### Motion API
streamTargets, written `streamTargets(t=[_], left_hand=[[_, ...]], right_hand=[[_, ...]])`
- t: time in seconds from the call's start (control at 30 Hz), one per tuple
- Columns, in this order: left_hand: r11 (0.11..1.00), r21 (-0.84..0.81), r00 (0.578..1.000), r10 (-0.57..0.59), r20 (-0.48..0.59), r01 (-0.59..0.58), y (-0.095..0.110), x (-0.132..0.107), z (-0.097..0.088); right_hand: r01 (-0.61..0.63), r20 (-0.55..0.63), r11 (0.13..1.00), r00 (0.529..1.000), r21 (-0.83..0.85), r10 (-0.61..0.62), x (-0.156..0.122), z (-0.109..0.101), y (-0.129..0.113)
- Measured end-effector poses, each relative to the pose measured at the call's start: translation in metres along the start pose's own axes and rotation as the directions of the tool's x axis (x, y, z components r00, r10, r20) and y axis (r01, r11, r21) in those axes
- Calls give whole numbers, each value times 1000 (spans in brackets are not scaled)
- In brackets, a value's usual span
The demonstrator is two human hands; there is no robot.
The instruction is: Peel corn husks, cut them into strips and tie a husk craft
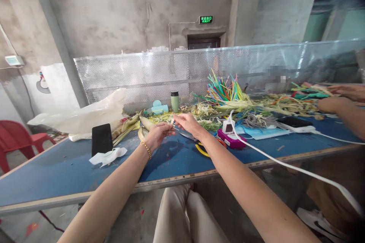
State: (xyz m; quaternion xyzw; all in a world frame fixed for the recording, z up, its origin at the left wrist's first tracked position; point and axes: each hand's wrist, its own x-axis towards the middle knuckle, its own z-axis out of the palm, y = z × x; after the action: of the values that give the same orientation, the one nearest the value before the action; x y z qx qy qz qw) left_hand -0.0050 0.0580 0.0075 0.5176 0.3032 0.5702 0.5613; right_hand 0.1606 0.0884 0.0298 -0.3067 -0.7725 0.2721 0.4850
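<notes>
My left hand [159, 134], with a beaded bracelet at its wrist, is closed with its fingertips around a thin, wire-like strand. Close against it, my right hand [186, 122] pinches a small pale strip [172, 120], which looks like corn husk. Both hands hover just above the blue table [165, 163]. Under my right wrist lie scissors with a yellow handle [202, 150], partly hidden by my forearm. Corn husks [146, 122] lie just behind my left hand.
A black phone [102, 140] and crumpled white paper [108, 156] lie left. Behind stand a green bottle [175, 102] and colourful pipe cleaners [225, 89]. A white cable [273, 156] crosses right, near a magenta box [232, 139]. Another person's hands [335, 104] work far right.
</notes>
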Motion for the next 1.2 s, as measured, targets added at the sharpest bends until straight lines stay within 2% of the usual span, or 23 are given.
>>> streamTargets(t=[0.1, 0.2, 0.37, 0.5, 0.57, 0.7, 1.03, 1.2], left_hand=[[1000, 4, 1000, 9, 4, -9, -1, 0, 1], [1000, -5, 1000, 4, 25, -4, -1, -1, 1], [994, -45, 993, -95, 68, 98, 5, -3, 5], [982, -103, 987, -152, 60, 157, 10, -4, 5], [985, -96, 988, -140, 66, 146, 10, -3, 4], [999, -2, 997, -54, 53, 55, 6, -2, 2], [997, 71, 1000, 15, 27, -17, 4, -3, 3], [998, 62, 996, -37, 87, 32, 5, -2, -1]], right_hand=[[62, 49, 998, 997, -7, -62, 0, 2, 3], [100, 18, 995, 995, -2, -100, 1, 4, 6], [121, -19, 990, 992, -75, -122, 2, 3, 4], [108, -64, 985, 991, -135, -117, 0, 3, -1], [112, -54, 980, 991, -164, -123, -1, 4, -3], [131, -12, 966, 991, -225, -137, -2, 6, -7], [141, -28, 933, 987, -332, -159, -5, 9, -14], [144, -36, 954, 987, -264, -159, -2, 6, -8]])
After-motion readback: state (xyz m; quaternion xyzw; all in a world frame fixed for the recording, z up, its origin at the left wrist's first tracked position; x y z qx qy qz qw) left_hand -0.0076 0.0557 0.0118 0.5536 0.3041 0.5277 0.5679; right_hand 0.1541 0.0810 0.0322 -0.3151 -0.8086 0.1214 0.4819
